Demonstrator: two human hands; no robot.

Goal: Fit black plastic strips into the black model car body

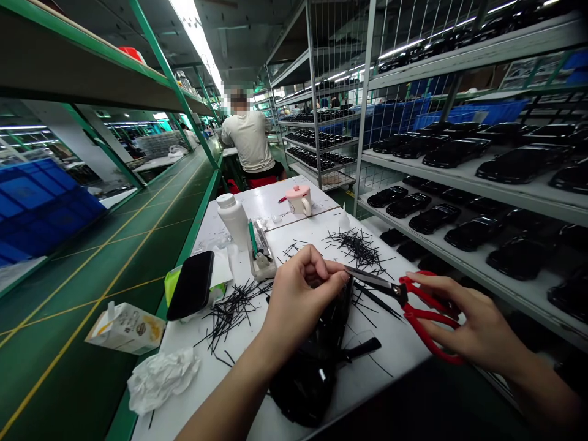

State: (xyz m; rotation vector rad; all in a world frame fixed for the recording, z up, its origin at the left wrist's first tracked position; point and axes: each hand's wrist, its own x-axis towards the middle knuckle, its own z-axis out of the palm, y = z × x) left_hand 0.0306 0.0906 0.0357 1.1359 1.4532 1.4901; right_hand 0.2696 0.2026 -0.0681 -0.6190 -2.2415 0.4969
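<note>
My right hand (478,318) holds a pair of red-handled scissors (425,309), fingers through the loops, which stand apart. The scissors' tips reach the fingertips of my left hand (307,288). Thumb and fingers of the left hand are pressed together; what they pinch is too small or hidden to make out. Below that hand lies a glossy black model car body (303,386), partly covered by hand and forearm. Beside it a black, flat-ended piece (362,349) sticks out to the right. Thin black strips lie in one pile (358,248) beyond the scissors and another pile (234,306) left of my wrist.
On the white table (179,404) are a phone (190,285), crumpled tissue (163,376), a white bottle (233,220), a tool holder (261,263) and a pink-lidded mug (298,199). A drink carton (126,327) stands left. Racks of black car bodies (459,153) flank the right; a person (248,141) sits ahead.
</note>
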